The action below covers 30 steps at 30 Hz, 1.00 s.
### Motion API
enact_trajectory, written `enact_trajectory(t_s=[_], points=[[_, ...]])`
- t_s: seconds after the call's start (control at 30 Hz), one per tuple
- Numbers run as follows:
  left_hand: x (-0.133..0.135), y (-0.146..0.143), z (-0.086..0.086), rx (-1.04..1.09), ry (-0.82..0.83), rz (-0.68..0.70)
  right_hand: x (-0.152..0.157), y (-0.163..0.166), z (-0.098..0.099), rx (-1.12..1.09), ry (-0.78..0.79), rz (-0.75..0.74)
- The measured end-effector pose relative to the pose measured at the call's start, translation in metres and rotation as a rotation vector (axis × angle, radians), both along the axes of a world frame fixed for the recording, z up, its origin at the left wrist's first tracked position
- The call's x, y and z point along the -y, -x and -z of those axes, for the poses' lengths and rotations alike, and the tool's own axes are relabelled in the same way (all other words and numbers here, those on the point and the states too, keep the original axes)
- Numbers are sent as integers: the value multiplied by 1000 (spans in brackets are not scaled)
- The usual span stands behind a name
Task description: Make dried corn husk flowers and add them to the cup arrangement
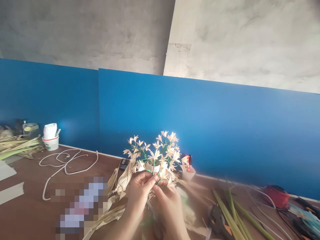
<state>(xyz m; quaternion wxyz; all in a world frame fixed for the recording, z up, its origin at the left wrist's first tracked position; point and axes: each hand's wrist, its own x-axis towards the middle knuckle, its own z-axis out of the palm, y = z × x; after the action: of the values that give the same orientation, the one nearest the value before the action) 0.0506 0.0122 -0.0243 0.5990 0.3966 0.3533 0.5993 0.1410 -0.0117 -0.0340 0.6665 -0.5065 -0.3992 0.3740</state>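
Note:
My left hand [140, 190] and my right hand [168, 199] meet at the middle of the bench. Thumbs and fingers of both are pinched on a green-wrapped flower stem [153, 168], which carries pale husk-like blossoms. Just behind my fingers, more cream flowers [172, 150] on green stems spread out of a white ribbed cup [150, 167]. Which blossoms belong to the held stem and which to the cup is hard to tell. Dried corn husks [126, 178] lie beside my left hand. Fingertips partly hide the lower stem.
A white cable [65, 163] loops over the brown bench [32, 213] on the left, near a white tub [51, 143]. On the right lie green leaf strips [235, 213], a black glue gun [217, 220] and a red round object [276, 196]. A blue partition [205, 126] stands behind.

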Motion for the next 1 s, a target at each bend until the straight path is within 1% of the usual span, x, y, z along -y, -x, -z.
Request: enact_trajectory(t_s=[0.07, 0.2, 0.27, 0.37, 0.5, 0.67, 0.8, 0.87, 1.0], points=[[1, 1, -2, -2, 8, 27, -1, -1, 1, -10, -26, -4], [1, 6, -6, 2, 64, 164, -2, -4, 6, -31, -24, -83], [0, 7, -6, 15, 80, 153, -2, -4, 7, -64, -25, -118], [-1, 6, -2, 67, 92, 106, -2, -2, 5, -118, -46, -125], [-2, 3, 1, 129, 124, 124, -3, -2, 5, -127, -59, -129], [-2, 4, -1, 70, 107, 89, -7, -7, 17, -150, 72, -165], [0, 4, -3, 55, 120, 135, -4, -7, 16, -182, 14, -188], [0, 4, -2, 63, 107, 167, -1, -7, 13, -210, 15, -199], [-2, 3, 1, 94, 114, 219, 3, -8, 8, -242, 37, -167]])
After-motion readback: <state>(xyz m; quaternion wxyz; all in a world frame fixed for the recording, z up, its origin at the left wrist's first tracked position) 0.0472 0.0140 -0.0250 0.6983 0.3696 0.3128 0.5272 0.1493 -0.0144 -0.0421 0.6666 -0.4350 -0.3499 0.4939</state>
